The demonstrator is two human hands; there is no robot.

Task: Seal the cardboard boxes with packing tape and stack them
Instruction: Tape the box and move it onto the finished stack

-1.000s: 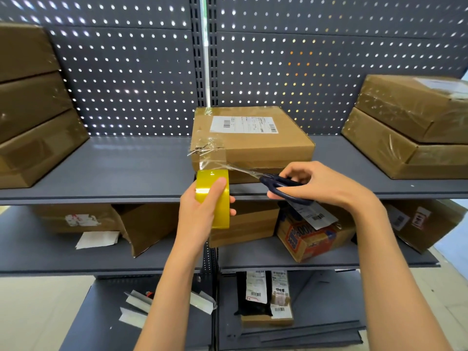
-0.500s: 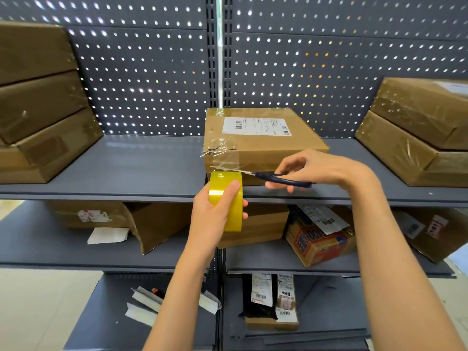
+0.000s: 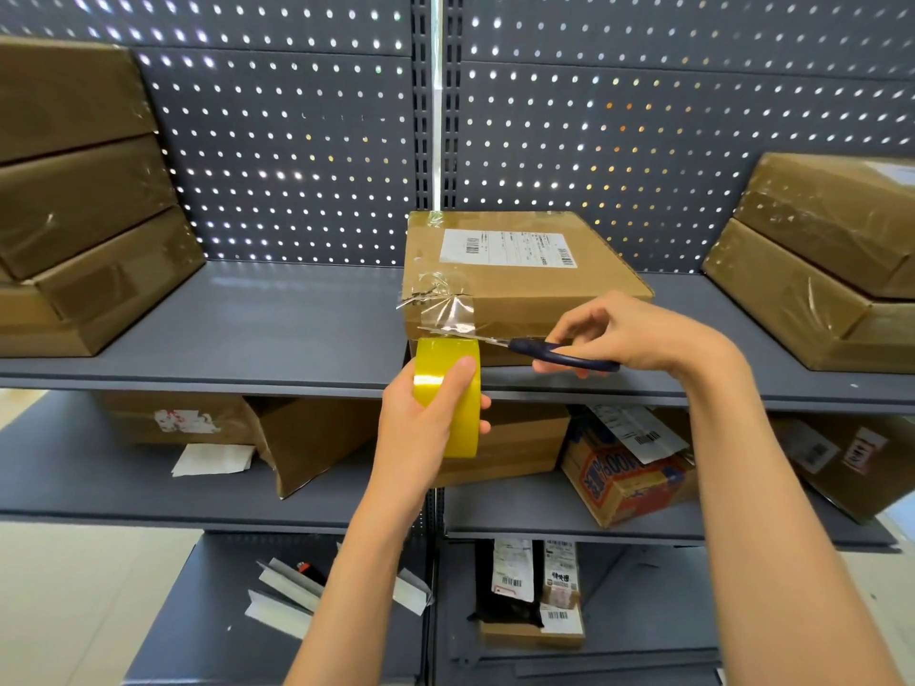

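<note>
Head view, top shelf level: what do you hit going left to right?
Stack of three boxes → tape roll in left hand → scissors in right hand → stack of two boxes.

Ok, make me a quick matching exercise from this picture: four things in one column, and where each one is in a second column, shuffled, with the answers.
Things:
1. tape roll
2. scissors
3. labelled box
4. printed orange box

Places:
A. lower shelf, right of centre
B. in the right hand
C. upper shelf, centre
D. in the left hand

Pairs: 1-D, 2-B, 3-C, 4-A
</note>
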